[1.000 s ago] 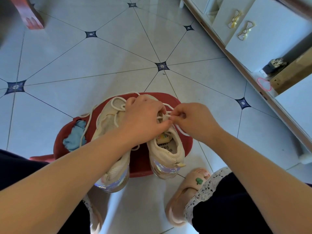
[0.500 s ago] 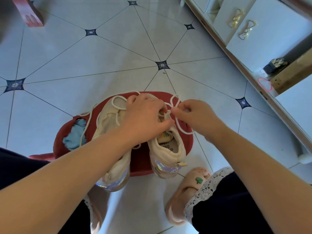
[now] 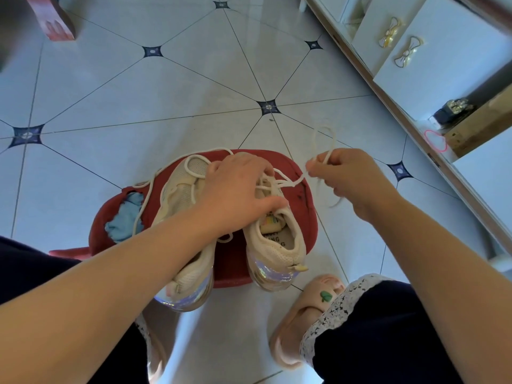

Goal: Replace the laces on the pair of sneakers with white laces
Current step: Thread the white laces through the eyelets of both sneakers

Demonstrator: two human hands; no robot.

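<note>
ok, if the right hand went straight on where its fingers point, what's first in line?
Likely the left hand holding the sneaker; the right hand points toward it, only taut lace between. Depth unclear.

Left hand (image 3: 235, 189) gripping, right hand (image 3: 352, 178) pinching

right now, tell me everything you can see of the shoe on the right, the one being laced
The sneaker is cream mesh with a shiny iridescent heel sole and a printed insole. It lies on the red stool, toe away, heel overhanging the near edge. The left hand grips its front; its pale lace runs out to the right hand, which pinches it.
</note>
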